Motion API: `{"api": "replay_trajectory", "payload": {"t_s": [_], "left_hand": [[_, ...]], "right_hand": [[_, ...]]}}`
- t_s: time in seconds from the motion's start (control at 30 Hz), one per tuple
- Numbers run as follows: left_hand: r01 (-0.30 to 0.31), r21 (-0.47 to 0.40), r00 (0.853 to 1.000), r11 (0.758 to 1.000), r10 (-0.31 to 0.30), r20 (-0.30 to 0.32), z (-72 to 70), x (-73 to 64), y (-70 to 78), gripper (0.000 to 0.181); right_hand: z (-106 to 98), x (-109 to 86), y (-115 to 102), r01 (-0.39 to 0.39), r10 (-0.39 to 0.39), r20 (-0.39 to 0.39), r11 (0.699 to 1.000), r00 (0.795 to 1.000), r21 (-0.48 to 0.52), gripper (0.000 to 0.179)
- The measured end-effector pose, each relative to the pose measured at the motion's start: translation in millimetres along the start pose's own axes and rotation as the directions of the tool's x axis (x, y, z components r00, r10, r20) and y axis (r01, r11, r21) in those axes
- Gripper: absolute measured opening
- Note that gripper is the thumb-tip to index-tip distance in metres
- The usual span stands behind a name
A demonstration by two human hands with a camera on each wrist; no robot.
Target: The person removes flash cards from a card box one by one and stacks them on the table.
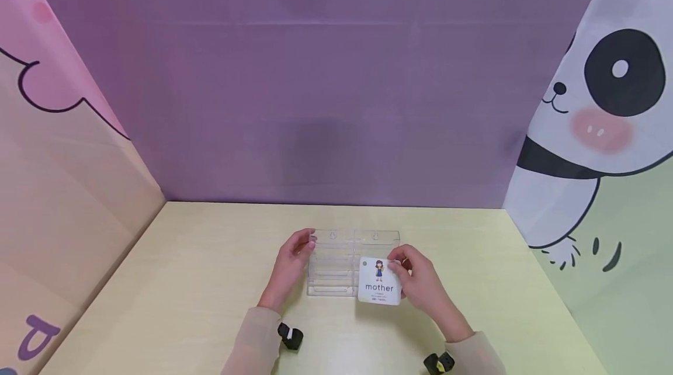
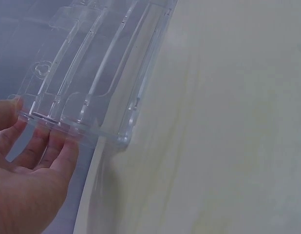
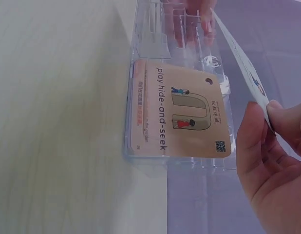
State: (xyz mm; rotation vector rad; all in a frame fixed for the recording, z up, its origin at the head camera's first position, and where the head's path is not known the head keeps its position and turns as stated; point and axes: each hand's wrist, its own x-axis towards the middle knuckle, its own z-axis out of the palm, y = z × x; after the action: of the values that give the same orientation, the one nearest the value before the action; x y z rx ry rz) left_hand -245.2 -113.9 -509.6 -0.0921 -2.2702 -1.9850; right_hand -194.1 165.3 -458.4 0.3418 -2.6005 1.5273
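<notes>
A clear plastic card rack (image 1: 331,264) with tiered slots stands on the table. My left hand (image 1: 288,267) grips its left edge, thumb on one side and fingers on the other; the left wrist view shows this hand (image 2: 36,180) at the end of the rack (image 2: 106,58). Between thumb and fingers my right hand (image 1: 420,281) pinches a white card (image 1: 378,290) reading "mother", with a drawn figure. That card (image 3: 245,66) appears nearly edge-on in the right wrist view, beside a tan "play hide-and-seek" card (image 3: 189,114) sitting in the rack. In the head view the white card hides the tan one.
The pale wooden table (image 1: 210,281) extends around the rack. A purple backdrop (image 1: 326,71) rises behind it. Printed side panels stand left and right, the right one bearing a panda (image 1: 557,200). A small black device (image 1: 291,337) is worn on each wrist.
</notes>
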Motion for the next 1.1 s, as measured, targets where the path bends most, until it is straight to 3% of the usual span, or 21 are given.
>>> {"api": "replay_trajectory", "payload": {"t_s": [0.5,0.83,1.1], "left_hand": [[0.013,-0.012,1.0,1.0,-0.013,0.013,-0.6,2.7,0.7,0.037],[0.024,0.012,1.0,1.0,-0.024,0.005,2.3,-5.2,20.2,0.037],[0.011,0.014,1.0,1.0,-0.011,-0.005,0.6,0.9,3.4,0.038]], "right_hand": [[4.5,-5.7,2.7,-0.037,0.034,0.081,0.999,0.996,0.036,0.017],[4.0,-10.1,0.0,-0.025,0.021,0.117,0.999,0.993,0.031,0.014],[6.8,-12.6,-0.5,-0.006,0.003,0.137,1.0,0.991,0.02,0.012]]}}
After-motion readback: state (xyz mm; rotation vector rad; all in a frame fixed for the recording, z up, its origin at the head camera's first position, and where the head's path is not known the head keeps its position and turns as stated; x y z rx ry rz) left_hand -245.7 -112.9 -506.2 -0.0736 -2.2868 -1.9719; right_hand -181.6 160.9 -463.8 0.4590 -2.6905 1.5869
